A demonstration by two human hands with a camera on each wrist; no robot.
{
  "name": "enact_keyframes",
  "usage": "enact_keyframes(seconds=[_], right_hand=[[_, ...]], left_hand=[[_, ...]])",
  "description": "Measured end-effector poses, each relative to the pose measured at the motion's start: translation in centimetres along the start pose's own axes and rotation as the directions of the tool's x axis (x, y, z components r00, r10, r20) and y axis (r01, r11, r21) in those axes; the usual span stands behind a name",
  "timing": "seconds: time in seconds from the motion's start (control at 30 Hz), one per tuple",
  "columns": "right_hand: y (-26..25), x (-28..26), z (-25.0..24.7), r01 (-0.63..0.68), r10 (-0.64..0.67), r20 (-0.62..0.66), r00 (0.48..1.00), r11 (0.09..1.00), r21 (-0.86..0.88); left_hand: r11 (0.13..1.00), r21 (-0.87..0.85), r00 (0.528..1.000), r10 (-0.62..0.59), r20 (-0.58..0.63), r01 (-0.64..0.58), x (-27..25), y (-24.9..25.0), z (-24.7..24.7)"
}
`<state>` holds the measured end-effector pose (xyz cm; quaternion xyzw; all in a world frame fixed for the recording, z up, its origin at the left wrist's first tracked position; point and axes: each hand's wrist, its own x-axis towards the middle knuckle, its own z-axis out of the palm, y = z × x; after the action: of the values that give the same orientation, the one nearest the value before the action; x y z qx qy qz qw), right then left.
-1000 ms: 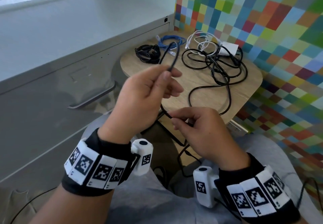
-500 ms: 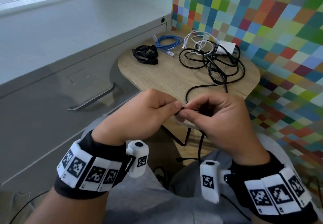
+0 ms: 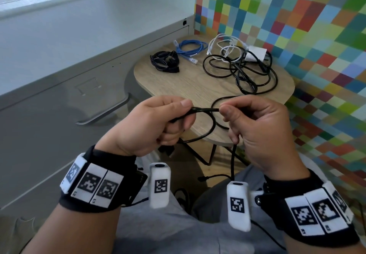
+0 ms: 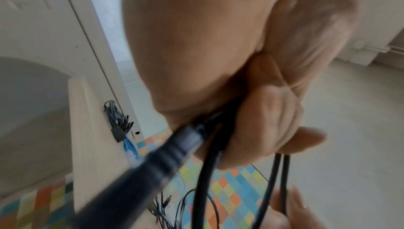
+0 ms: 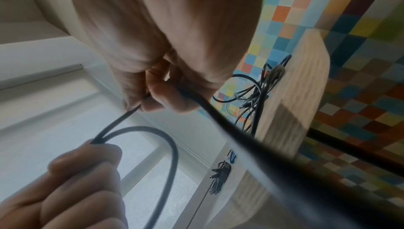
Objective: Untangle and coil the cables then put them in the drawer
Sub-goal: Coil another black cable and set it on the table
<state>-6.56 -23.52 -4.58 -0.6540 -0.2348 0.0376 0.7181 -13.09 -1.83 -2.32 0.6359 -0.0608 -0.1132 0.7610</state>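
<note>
Both hands hold one black cable (image 3: 206,110) in front of the table's near edge. My left hand (image 3: 187,112) grips a loop of it in curled fingers; in the left wrist view the cable's black plug (image 4: 174,148) sticks out of the fist (image 4: 251,129). My right hand (image 3: 224,111) pinches the same cable between thumb and fingertips (image 5: 148,98). A short taut stretch joins the hands. The cable runs back to a tangled black pile (image 3: 243,71) on the table, and another length hangs down past the right hand.
On the small wooden table (image 3: 188,87) lie a coiled black bundle (image 3: 164,62), a blue cable (image 3: 190,48), and white cables with a white charger (image 3: 255,54). A grey cabinet with a closed drawer and its handle (image 3: 107,111) stands to the left. A coloured checked wall is on the right.
My left hand came down from its raised position and met the right hand. The hands have since drawn slightly apart, with a short stretch of cable between them and a loop below.
</note>
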Motion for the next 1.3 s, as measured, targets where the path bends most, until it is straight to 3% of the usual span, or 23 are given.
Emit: enact_keyframes(seconds=[0.2,0.3,0.4,0.53,0.6,0.7,0.8,0.87,0.93,1.03,1.17,1.23,1.3], right_hand=[[0.6,0.2,-0.1,-0.075,0.073,0.022,0.997,0.994,0.075],[0.5,0.4,-0.4,-0.088,0.089,-0.031,0.996,0.996,0.026],[0.3,0.4,-0.7,-0.061,0.059,-0.016,0.998,0.987,-0.146],[0.5,-0.1,-0.3,0.022,0.007,0.085,0.996,0.943,-0.332],[0.9,-0.2,-0.1,0.042,-0.019,0.070,0.997,0.938,-0.345],[1.1,-0.1,0.0,0.079,-0.098,-0.049,0.994,0.954,-0.291],[1.3,0.1,-0.2,0.078,-0.100,-0.111,0.989,0.979,-0.188],[1.4,0.1,-0.2,0.091,-0.119,-0.112,0.987,0.969,-0.229],[1.6,0.1,0.1,0.108,-0.147,-0.125,0.981,0.955,-0.276],[1.6,0.0,0.4,0.091,-0.130,-0.105,0.986,0.944,-0.316],[1.8,-0.4,0.9,0.020,0.019,0.088,0.996,0.910,-0.415],[1.9,-0.7,1.3,0.053,0.026,0.169,0.985,0.891,-0.450],[1.7,-0.9,1.6,0.095,0.005,0.224,0.975,0.897,-0.432]], left_hand=[[0.913,-0.397,0.995,0.097,-0.008,-0.092,0.2,0.5,-0.2],[0.829,-0.506,0.971,0.208,-0.117,-0.238,0.0,1.0,-1.1],[0.800,-0.471,0.921,0.252,-0.298,-0.372,0.0,1.3,-1.5],[0.776,-0.424,0.855,0.274,-0.440,-0.467,0.2,1.5,-1.0],[0.779,-0.379,0.821,0.284,-0.495,-0.499,0.1,1.7,-0.9],[0.789,-0.319,0.769,0.279,-0.575,-0.525,0.0,1.9,-0.9],[0.786,-0.287,0.689,0.229,-0.688,-0.548,0.1,1.8,-0.9],[0.786,-0.264,0.643,0.211,-0.736,-0.560,0.2,1.8,-0.9],[0.802,-0.236,0.655,0.238,-0.717,-0.549,0.4,1.6,-0.9],[0.870,-0.108,0.733,0.331,-0.595,-0.481,0.7,1.2,-0.7],[0.906,0.194,0.804,0.423,-0.418,-0.376,0.9,0.2,0.2],[0.873,0.401,0.841,0.423,-0.336,-0.279,1.1,-0.3,0.9],[0.776,0.607,0.889,0.386,-0.247,-0.168,1.2,-0.6,1.5]])
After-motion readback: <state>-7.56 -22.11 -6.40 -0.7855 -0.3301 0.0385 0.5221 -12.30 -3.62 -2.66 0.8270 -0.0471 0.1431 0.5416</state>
